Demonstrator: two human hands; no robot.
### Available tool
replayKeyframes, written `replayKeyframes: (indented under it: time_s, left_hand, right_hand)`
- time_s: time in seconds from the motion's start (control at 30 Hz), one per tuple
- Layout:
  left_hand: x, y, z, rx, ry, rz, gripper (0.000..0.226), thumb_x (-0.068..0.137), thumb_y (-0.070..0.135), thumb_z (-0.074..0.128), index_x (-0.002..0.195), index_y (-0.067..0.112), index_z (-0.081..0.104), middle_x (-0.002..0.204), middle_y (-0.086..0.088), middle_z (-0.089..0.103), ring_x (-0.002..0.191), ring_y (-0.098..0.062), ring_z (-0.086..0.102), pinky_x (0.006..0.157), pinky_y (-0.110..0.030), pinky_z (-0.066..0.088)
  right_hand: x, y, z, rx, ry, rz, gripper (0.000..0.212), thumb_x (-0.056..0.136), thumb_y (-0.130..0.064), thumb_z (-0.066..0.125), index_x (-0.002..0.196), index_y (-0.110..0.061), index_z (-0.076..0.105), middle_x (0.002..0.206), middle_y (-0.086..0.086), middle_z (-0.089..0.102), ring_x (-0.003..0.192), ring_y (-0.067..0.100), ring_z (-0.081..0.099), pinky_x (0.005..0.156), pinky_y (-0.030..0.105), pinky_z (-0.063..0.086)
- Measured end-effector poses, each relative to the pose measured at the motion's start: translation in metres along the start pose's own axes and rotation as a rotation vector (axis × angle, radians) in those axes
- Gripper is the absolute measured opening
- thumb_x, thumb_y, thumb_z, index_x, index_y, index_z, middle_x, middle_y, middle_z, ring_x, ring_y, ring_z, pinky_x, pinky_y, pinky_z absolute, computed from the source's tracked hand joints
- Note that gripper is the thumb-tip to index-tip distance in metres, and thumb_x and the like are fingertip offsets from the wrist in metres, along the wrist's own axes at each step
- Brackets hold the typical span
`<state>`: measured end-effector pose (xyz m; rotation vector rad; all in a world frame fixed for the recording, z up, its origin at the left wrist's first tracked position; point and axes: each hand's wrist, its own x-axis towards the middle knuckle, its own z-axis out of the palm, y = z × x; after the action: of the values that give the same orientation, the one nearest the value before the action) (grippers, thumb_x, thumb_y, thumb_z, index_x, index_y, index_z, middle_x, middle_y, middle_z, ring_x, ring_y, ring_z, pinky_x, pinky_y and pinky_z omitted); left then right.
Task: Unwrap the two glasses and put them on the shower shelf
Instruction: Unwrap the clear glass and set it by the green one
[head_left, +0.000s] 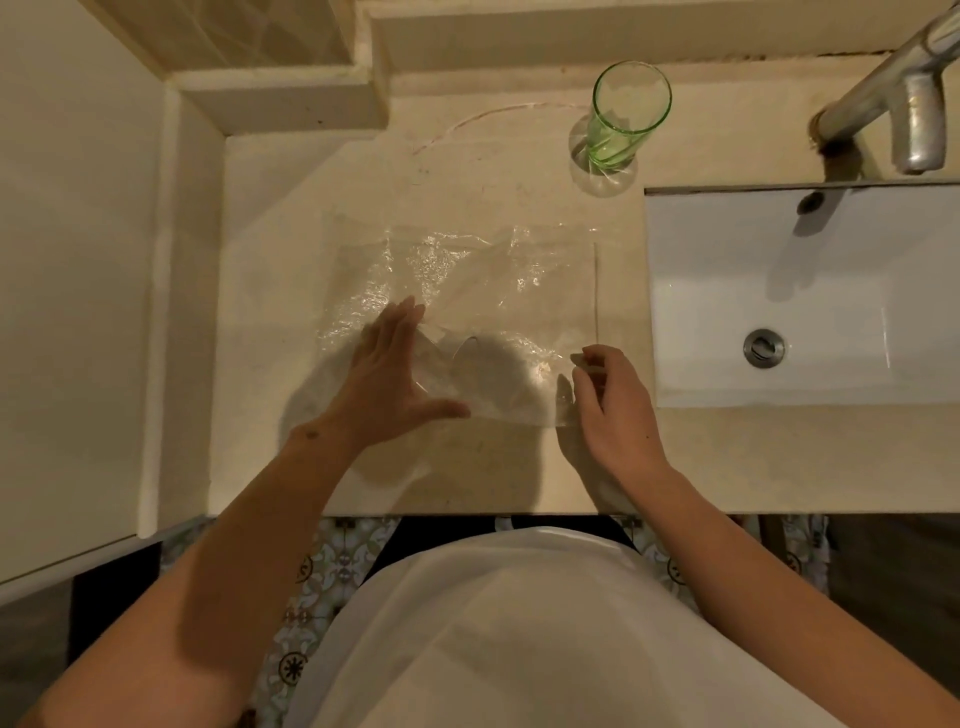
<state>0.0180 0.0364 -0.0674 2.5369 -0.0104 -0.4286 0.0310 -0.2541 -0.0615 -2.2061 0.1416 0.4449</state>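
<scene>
1. White cloth of the person's top (519, 623) fills the bottom of the view, nearest the camera; patterned floor tiles (311, 587) show beside it, below the counter's front edge.
2. Left hand (389, 374) lies flat on the beige counter (260, 312); its fingers (408, 312) are spread and extended, pressing on the left part of the clear plastic wrap (467, 275), gripping nothing.
3. Clear plastic wrap is spread nearly flat across the counter between the hands; it is crinkled and glossy, and whether a second glass lies in it cannot be told.
4. Right hand (613, 400) is at the wrap's near right corner; its fingers (584, 361) are curled and pinch the wrap's edge.
5. Green glass (621, 119) stands upright and unwrapped at the back of the counter, well apart from the hands, just left of the faucet (893, 98); it is transparent, tall and empty.
6. White sink (831, 291) is set into the counter on the right.
</scene>
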Motion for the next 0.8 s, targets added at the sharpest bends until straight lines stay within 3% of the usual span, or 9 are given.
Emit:
replayKeyframes:
  time_s: [0.07,0.17,0.23,0.33,0.4,0.63,0.7,0.8]
  left_hand:
    - [-0.001,-0.008,-0.007,0.081,-0.032,0.084,0.138,0.055,0.089,0.066,0.16,0.018,0.011,0.169,-0.004,0.01,0.157,-0.026,0.005,0.125,-0.055,0.014]
    - [-0.002,-0.006,-0.016,0.145,0.063,0.174,0.13,0.054,0.076,0.078,0.154,0.01,0.026,0.159,-0.011,0.027,0.148,-0.032,0.026,0.121,-0.053,0.028]
    - [-0.005,0.001,-0.018,0.156,0.127,0.219,0.117,0.059,0.077,0.076,0.146,0.007,0.037,0.147,-0.011,0.039,0.135,-0.031,0.038,0.116,-0.046,0.036]
    - [-0.009,0.008,-0.015,0.178,0.165,0.301,0.088,0.079,0.073,0.063,0.134,0.006,0.05,0.134,-0.01,0.049,0.124,-0.029,0.046,0.109,-0.041,0.043]
    - [-0.008,0.01,-0.015,0.185,0.139,0.297,0.08,0.085,0.07,0.057,0.134,0.006,0.052,0.134,-0.009,0.051,0.124,-0.028,0.047,0.107,-0.042,0.044]
    - [0.008,0.018,-0.019,0.19,-0.005,0.143,0.099,0.083,0.082,0.042,0.147,0.007,0.037,0.148,-0.011,0.047,0.138,-0.029,0.04,0.113,-0.047,0.038]
    - [0.009,0.016,-0.02,0.166,-0.083,0.11,0.114,0.068,0.088,0.055,0.146,0.008,0.035,0.151,-0.009,0.043,0.141,-0.028,0.035,0.116,-0.045,0.034]
    - [0.007,0.004,-0.021,0.121,-0.132,0.067,0.122,0.059,0.066,0.084,0.15,0.008,0.029,0.154,-0.009,0.036,0.145,-0.026,0.028,0.116,-0.04,0.034]
  right_hand:
    - [-0.001,0.001,-0.001,0.002,0.013,-0.004,0.034,0.106,-0.031,0.045,0.138,-0.019,0.051,0.132,-0.006,0.061,0.113,0.005,0.058,0.096,0.024,0.046]
    - [-0.003,0.004,-0.002,0.019,0.024,0.009,0.035,0.106,-0.033,0.045,0.139,-0.021,0.049,0.131,-0.009,0.06,0.111,0.001,0.056,0.089,0.011,0.041]
    - [-0.004,0.007,-0.002,0.021,0.03,0.017,0.037,0.106,-0.034,0.046,0.14,-0.02,0.049,0.131,-0.011,0.059,0.11,0.0,0.056,0.087,0.007,0.038]
    - [-0.007,0.008,-0.002,0.028,0.042,0.021,0.039,0.105,-0.035,0.046,0.141,-0.019,0.048,0.132,-0.009,0.06,0.112,0.004,0.058,0.093,0.018,0.044]
    - [-0.008,0.009,-0.002,0.028,0.043,0.021,0.04,0.105,-0.035,0.046,0.141,-0.018,0.047,0.133,-0.007,0.06,0.113,0.006,0.059,0.096,0.024,0.046]
    - [-0.01,0.008,-0.001,0.019,0.038,0.017,0.038,0.106,-0.034,0.045,0.141,-0.019,0.047,0.135,-0.005,0.059,0.113,0.004,0.057,0.093,0.02,0.041]
    - [-0.011,0.008,-0.001,0.014,0.033,0.011,0.038,0.106,-0.034,0.045,0.14,-0.018,0.048,0.135,-0.003,0.06,0.113,0.004,0.056,0.093,0.022,0.041]
    - [-0.012,0.009,0.0,0.007,0.027,0.001,0.039,0.106,-0.034,0.046,0.14,-0.017,0.048,0.136,-0.002,0.06,0.112,0.004,0.056,0.093,0.023,0.041]
